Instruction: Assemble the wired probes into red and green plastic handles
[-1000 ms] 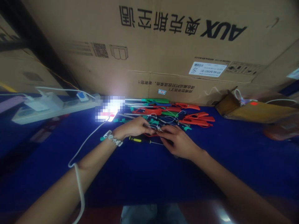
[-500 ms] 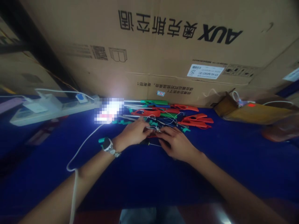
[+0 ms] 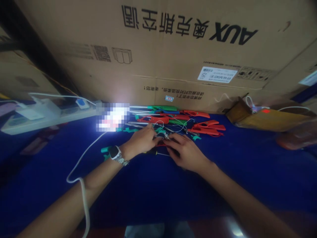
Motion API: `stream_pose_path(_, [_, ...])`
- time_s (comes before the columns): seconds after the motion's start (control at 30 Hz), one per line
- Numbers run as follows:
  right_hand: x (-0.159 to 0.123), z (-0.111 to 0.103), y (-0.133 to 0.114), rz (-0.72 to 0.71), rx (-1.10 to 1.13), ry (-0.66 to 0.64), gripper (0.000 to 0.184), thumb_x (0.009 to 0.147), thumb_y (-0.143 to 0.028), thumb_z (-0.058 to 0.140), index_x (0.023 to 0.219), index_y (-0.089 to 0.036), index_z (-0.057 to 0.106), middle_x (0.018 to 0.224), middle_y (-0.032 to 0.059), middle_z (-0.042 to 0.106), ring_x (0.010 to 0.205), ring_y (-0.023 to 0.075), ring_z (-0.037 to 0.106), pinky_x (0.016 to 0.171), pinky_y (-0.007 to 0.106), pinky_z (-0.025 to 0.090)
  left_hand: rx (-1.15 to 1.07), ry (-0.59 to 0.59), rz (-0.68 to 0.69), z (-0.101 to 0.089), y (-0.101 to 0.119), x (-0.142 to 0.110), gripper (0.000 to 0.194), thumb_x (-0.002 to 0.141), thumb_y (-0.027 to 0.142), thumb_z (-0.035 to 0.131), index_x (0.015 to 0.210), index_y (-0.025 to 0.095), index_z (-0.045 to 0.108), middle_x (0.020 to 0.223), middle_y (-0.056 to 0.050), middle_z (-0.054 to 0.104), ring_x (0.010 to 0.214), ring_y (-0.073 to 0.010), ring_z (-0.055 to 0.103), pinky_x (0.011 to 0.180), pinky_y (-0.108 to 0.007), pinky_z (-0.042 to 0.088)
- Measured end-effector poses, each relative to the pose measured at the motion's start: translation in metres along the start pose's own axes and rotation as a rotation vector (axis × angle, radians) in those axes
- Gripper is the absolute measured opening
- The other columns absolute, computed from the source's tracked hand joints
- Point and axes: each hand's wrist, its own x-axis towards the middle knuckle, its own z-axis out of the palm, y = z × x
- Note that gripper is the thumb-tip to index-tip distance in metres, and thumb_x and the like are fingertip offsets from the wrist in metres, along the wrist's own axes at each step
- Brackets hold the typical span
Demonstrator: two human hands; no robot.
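My left hand (image 3: 143, 138), a watch and metal bracelet on its wrist, is closed in a pinch on a thin white wire (image 3: 158, 136). My right hand (image 3: 184, 148) faces it, fingertips closed round a small silvery metal part (image 3: 166, 136). Just below the fingertips a strip of red plastic (image 3: 162, 143) shows; most of it is covered by the hands. A screwdriver (image 3: 162, 154) lies under them, its handle mostly hidden. Right behind are several long-tube lighters with a green handle (image 3: 163, 108) or a red handle (image 3: 155, 119), and small green plastic pieces (image 3: 195, 137).
A large cardboard box (image 3: 158, 69) stands behind the blue tabletop (image 3: 148, 195). To the left are a white power strip (image 3: 66, 115) and a glaring, pixelated phone-like screen (image 3: 112, 117); its white cable (image 3: 83, 155) passes by my left forearm. An open yellowish carton (image 3: 272, 119) sits at right.
Both hands stay together at the metal part with small finger movements. My left wrist has turned, so the watch face now shows and the forearm covers more of the screwdriver. The view shifts slightly.
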Motion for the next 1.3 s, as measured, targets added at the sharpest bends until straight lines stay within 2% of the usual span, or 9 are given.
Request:
stream_pose_path(0.23, [-0.0016,-0.0045,-0.0046,-0.014,-0.071,-0.054,0.029,0.096,-0.019,0.054,0.122,-0.018,0.066,0.114,0.0112,0.067,0.101,0.0251,0.066,0.086,0.043,0.053,0.043,0.027,0.003,-0.0003,0.0069,-0.0073,0.035,0.098,0.040,0.045,0.090,0.015,0.069,0.119,-0.013,0.056,0.090,-0.0235,0.063,0.080,-0.037,0.051])
stream_pose_path(0.5, [-0.0003,0.0016,-0.0023,-0.014,-0.025,0.048,0.025,0.096,-0.019,0.054,0.115,-0.018,0.069,0.114,0.0110,0.069,0.101,0.0236,0.068,0.085,0.041,0.053,-0.001,0.020,0.047,0.0010,0.0025,-0.0052,0.041,0.099,0.042,0.040,0.087,0.015,0.068,0.123,-0.013,0.055,0.094,-0.0234,0.064,0.087,-0.039,0.052])
stream_pose_path(0.73, [-0.0016,-0.0002,0.0001,0.007,0.026,0.071,0.023,0.095,-0.018,0.055,0.112,-0.019,0.071,0.111,0.0098,0.070,0.097,0.0218,0.069,0.084,0.040,0.052,-0.028,0.021,0.057,0.0034,0.0032,-0.0047,0.040,0.099,0.042,0.039,0.090,0.015,0.068,0.124,-0.014,0.054,0.101,-0.0258,0.064,0.093,-0.042,0.050])
stream_pose_path(1.1, [-0.0055,-0.0024,0.0005,0.005,0.015,0.052,0.025,0.095,-0.017,0.054,0.114,-0.019,0.071,0.111,0.0096,0.070,0.098,0.0221,0.068,0.084,0.040,0.053,-0.022,0.040,0.055,0.0062,0.0085,-0.0051,0.037,0.098,0.039,0.043,0.087,0.015,0.069,0.122,-0.015,0.053,0.100,-0.0250,0.064,0.091,-0.040,0.052])
stream_pose_path(1.3, [-0.0055,-0.0035,-0.0024,0.005,-0.031,0.020,0.024,0.095,-0.018,0.054,0.113,-0.018,0.070,0.113,0.0112,0.069,0.099,0.0245,0.067,0.085,0.042,0.053,0.009,0.055,0.047,0.0071,0.0115,-0.0050,0.034,0.097,0.035,0.044,0.084,0.016,0.069,0.122,-0.013,0.053,0.094,-0.0234,0.065,0.082,-0.039,0.054])
